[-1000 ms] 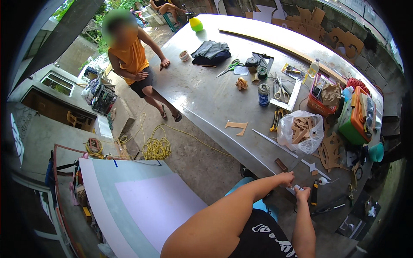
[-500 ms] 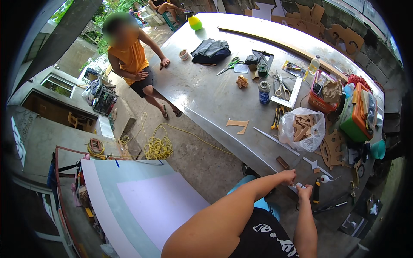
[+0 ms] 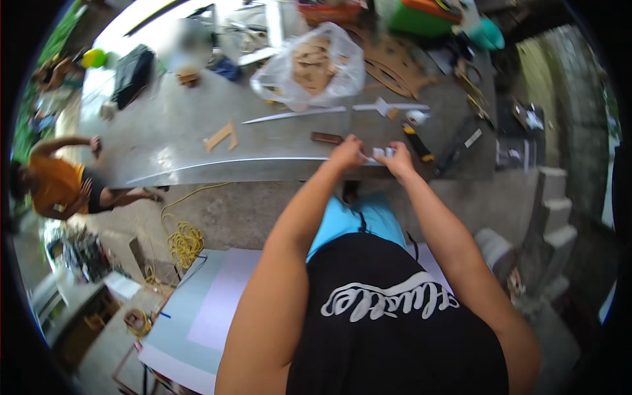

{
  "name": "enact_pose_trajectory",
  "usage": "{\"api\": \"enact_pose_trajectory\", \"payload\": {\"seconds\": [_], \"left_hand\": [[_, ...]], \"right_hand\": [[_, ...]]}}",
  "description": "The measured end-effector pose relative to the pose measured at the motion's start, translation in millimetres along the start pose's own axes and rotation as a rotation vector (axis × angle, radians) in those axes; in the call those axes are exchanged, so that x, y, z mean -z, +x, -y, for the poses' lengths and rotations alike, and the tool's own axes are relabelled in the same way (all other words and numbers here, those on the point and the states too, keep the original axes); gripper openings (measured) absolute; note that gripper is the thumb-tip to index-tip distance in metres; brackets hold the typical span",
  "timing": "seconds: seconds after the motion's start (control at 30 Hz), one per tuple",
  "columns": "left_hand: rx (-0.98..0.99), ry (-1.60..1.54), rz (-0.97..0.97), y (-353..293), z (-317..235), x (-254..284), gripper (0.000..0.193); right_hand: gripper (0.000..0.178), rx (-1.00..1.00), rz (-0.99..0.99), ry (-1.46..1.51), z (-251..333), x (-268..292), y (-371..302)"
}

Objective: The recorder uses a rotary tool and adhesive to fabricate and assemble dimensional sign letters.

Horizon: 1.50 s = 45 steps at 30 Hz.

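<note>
My left hand (image 3: pixel 347 154) is at the table's near edge, its fingers closed in a pinch. What it holds, if anything, is too small and blurred to make out. Just to its right, my right hand (image 3: pixel 397 160) grips a small white piece (image 3: pixel 379 152) between thumb and fingers. A dark brown block (image 3: pixel 326 137) lies close to my left hand. Beyond my right hand rests a yellow-and-black utility knife (image 3: pixel 419 143), near a small white round object (image 3: pixel 416 117). Thin white pointed strips (image 3: pixel 294 115) lie farther in.
A clear plastic bag (image 3: pixel 266 84) of tan cut-out pieces stands on the metal table (image 3: pixel 197 141). Nearby are a tan angular cut-out (image 3: pixel 222 137), a green-and-orange bin (image 3: pixel 421 18) and a teal cup (image 3: pixel 486 34). A person in orange (image 3: pixel 59 187) stands at the far left. Yellow rope (image 3: pixel 185 242) coils on the floor.
My view has swung round and down, so the table now runs across the top and the other person appears farther left. Both hands stay close together at the table edge.
</note>
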<state>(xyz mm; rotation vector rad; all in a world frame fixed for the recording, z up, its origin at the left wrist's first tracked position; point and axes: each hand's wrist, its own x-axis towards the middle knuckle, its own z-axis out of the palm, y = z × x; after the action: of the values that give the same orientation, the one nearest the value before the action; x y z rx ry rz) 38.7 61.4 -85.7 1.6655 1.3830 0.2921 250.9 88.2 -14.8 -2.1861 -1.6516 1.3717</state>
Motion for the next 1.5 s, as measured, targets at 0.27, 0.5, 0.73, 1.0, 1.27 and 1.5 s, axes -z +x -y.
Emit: {"api": "enact_pose_trajectory", "payload": {"seconds": [0.27, 0.5, 0.73, 1.0, 1.27, 1.5], "left_hand": [[0.114, -0.104, 0.030, -14, -43, 14, 0.030], [0.069, -0.093, -0.033, -18, -55, 7, 0.030], [0.129, -0.075, -0.057, -33, -68, 17, 0.037], [0.139, -0.036, -0.799, -141, 31, 144, 0.038], [0.567, 0.491, -0.108, -279, 117, 262, 0.057], [0.467, 0.654, -0.220, -287, 175, 230, 0.029]], "right_hand": [[0.099, -0.059, -0.025, -0.097, 8, 7, -20], [0.098, -0.036, -0.079, -0.136, 3, 4, -26], [0.099, -0.082, -0.051, -0.162, 6, 3, -23], [0.094, -0.099, -0.069, -0.200, 11, 11, -26], [0.092, -0.134, -0.045, -0.191, 5, 20, -25], [0.093, -0.128, -0.009, -0.202, 8, 16, -24]]}}
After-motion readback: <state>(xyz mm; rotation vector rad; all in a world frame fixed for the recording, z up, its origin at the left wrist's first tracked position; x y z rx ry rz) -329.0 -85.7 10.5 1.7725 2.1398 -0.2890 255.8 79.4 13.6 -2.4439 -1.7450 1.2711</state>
